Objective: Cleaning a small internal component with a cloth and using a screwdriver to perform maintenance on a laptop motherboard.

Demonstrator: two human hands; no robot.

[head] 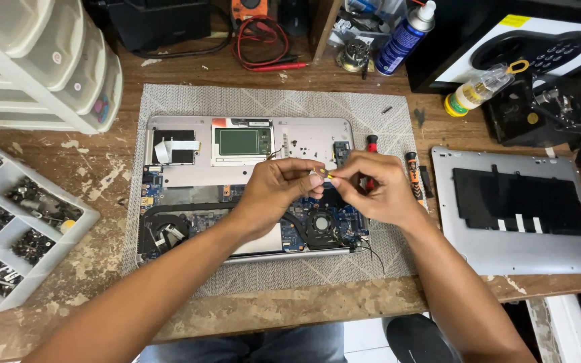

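**Two hands pinch a small yellow-tipped part above an opened laptop**

Seen from a head-worn camera looking down at a worn wooden bench point(89, 181). A grey woven mat point(169, 101) covers its middle, likely to keep small parts from rolling and to protect the case. On the mat lies an open laptop point(189, 168) with its bottom cover off, showing circuit board, two round fans and a pale metal panel.

Both hands meet just above the laptop's middle. The left hand point(278, 188) has its fingers pressed together around a tiny pale piece, thumb against forefinger. The right hand point(378, 191) pinches a small yellow-tipped part point(328, 176) between thumb and forefinger, touching what the left hand holds. What the piece is cannot be told; it is too small. Holding it up close between both hands appears to allow fine work.

Just beside the right hand, on the mat's edge, lie a red-handled screwdriver point(372, 143) and an orange-and-black screwdriver point(413, 171), within easy reach. To the right rests the removed bottom cover point(516, 255), inner side up. At the left edge sits a white compartment tray point(35, 269) of sorted screws, with white plastic drawers point(55, 74) behind it. At the back stand a blue spray can point(401, 37), a small clear bottle with a yellow cap point(475, 91) and red test leads point(263, 44).
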